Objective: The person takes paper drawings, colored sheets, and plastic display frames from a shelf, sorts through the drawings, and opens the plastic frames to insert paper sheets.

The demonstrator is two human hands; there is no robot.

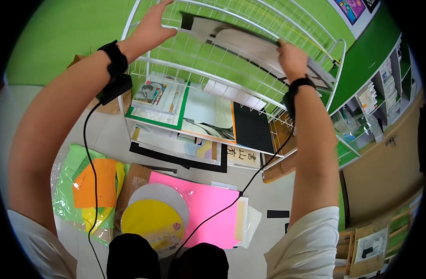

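My right hand (294, 59) grips the edge of a large, flat pale sheet with dark edges (250, 42), which looks like a mounted drawing. It lies tilted in the top basket of a white wire rack (150, 61) and is slightly blurred. Near the rack's upper left corner, my left hand (150, 28) has thumb and fingers apart, just left of the sheet's dark corner. Its fingertips are partly cut off by the top of the view. Black bands circle both wrists, with a cable hanging from each.
The lower shelf holds picture sheets (208, 116), paper rolls (234, 95) and a black board (252, 128). On the floor lie pink sheets (213, 204), a yellow round board (150, 221) and bagged orange sheets (95, 183). Green-backed shelves (380, 93) stand at right.
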